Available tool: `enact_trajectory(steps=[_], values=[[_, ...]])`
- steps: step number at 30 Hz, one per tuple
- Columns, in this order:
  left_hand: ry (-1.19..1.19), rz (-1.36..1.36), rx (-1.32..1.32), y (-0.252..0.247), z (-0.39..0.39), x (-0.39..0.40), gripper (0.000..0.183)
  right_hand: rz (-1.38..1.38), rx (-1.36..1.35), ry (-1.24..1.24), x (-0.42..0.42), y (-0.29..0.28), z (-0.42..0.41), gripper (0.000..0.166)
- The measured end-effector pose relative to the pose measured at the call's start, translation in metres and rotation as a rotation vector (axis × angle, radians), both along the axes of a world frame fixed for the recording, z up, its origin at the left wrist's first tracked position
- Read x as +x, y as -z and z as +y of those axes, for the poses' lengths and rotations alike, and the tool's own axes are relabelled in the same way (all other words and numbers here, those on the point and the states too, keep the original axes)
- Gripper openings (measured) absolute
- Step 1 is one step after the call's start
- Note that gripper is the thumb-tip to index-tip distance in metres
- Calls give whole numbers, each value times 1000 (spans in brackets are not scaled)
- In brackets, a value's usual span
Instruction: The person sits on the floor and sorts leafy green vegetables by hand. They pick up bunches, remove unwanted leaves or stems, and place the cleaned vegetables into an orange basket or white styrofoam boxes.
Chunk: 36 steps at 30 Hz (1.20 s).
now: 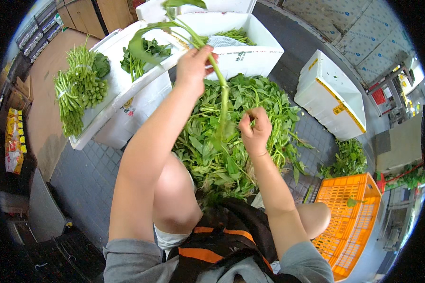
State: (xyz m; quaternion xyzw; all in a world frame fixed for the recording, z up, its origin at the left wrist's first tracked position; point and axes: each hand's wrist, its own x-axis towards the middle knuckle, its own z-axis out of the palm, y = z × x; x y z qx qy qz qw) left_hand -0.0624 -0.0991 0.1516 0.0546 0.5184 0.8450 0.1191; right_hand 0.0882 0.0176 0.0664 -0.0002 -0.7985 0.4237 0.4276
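My left hand [194,67] is raised above the front of a white foam box, its fingers closed on the stem of a long leafy green stalk [224,92]. The stalk's leafy top reaches up past the hand, and its blurred lower end hangs over a large heap of leafy greens [205,141]. Over the right part of that heap is my right hand [256,129], fingers curled with thumb and forefinger close together; whether something small is between them I cannot tell. Bundled green stems [81,85] and a small leafy bunch [141,58] lie on a white foam lid [117,85] at the left.
Beyond the heap stands a white foam box [248,62] with greens and a pale net inside. Another foam box [329,95] with yellow tape is at the right, near more greens [350,159] on the floor. An orange plastic crate [347,223] stands beside my right knee.
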Motion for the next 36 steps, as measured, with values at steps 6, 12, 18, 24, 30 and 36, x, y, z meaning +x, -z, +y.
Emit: enact_trajectory(steps=[6, 12, 18, 24, 30, 36], values=[[97, 55, -39, 1, -13, -8, 20, -321, -143, -50, 7, 44, 21, 32], [246, 45, -17, 9, -14, -12, 19, -239, -380, -411, -36, -3, -3, 52], [407, 74, 163, 3, -14, -5, 21, -523, -478, -683, -41, 1, -10, 36], [425, 50, 301, 12, -20, -16, 26, -556, -879, -804, -22, 20, -17, 22], [418, -6, 356, 14, -16, -17, 30, -599, -1022, -827, -22, 15, -24, 22], [436, -18, 346, 15, -6, -9, 28, -560, -716, -767, -27, 5, -29, 16]])
